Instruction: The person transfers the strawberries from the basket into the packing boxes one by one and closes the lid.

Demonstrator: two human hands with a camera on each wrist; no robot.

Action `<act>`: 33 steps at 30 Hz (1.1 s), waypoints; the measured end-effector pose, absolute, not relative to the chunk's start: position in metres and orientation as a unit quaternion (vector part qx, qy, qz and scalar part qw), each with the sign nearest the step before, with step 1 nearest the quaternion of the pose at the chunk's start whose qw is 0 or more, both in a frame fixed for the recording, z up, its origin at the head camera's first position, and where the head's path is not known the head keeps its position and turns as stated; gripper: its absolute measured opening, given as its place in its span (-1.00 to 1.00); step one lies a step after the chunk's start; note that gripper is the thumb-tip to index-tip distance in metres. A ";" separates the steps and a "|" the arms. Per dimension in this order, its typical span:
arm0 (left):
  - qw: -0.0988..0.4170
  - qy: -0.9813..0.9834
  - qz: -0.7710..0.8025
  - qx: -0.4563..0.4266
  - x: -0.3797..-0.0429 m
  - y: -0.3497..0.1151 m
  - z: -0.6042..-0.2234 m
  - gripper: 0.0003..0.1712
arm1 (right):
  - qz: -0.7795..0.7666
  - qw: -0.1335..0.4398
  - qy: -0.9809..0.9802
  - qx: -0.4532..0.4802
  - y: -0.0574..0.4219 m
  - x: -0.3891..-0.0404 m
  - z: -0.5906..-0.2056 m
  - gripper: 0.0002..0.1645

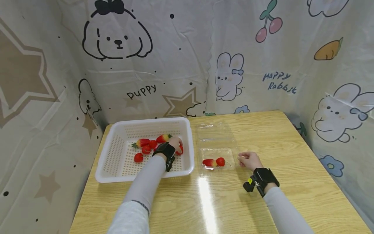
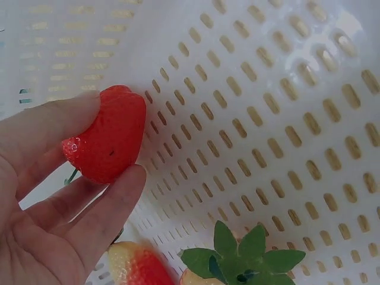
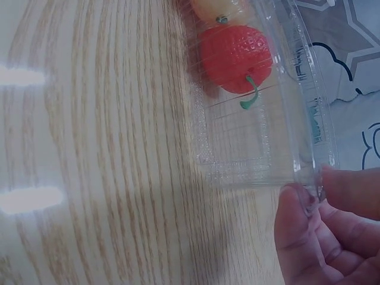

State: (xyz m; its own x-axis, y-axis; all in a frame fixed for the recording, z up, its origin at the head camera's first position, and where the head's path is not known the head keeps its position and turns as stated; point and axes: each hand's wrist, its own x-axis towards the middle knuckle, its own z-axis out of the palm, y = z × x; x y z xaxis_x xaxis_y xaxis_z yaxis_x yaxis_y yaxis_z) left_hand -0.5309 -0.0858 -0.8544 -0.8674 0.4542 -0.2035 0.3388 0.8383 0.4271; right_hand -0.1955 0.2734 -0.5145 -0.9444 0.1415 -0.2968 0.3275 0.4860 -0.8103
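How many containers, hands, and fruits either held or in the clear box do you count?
Containers: 2 (white basket, clear box)
Hands: 2 (left hand, right hand)
Fruits: 3 (held red fruit, round red fruit, red-and-yellow fruit)
Total: 7

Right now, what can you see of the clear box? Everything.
The clear box looks like thin, glossy, see-through plastic. Its lid is open, folded back away from the person. It sits on the wooden table, right of the white basket. Inside, toward the near side, lie a red-and-yellow strawberry-like fruit and a round red fruit with a green stem. The right-hand grip pinches its right edge.
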 end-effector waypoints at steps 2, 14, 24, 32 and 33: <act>0.135 0.944 0.210 0.216 -0.498 -0.083 -0.802 -0.49 | -0.488 0.096 0.857 0.136 0.274 -0.195 -0.515 -0.66; 0.045 0.933 0.289 0.207 -0.359 -0.073 -0.518 -0.64 | -0.489 0.100 0.855 0.139 0.277 -0.197 -0.516 -0.65; -0.018 0.910 0.333 0.245 -0.314 -0.023 -0.407 -0.57 | -0.488 0.100 0.855 0.143 0.278 -0.198 -0.512 -0.66; 0.015 0.908 0.290 0.303 -0.303 0.029 -0.401 -0.59 | -0.496 0.099 0.851 0.140 0.276 -0.197 -0.514 -0.65; 0.027 0.909 0.280 0.307 -0.301 0.035 -0.403 -0.58 | -0.496 0.100 0.851 0.141 0.276 -0.197 -0.515 -0.65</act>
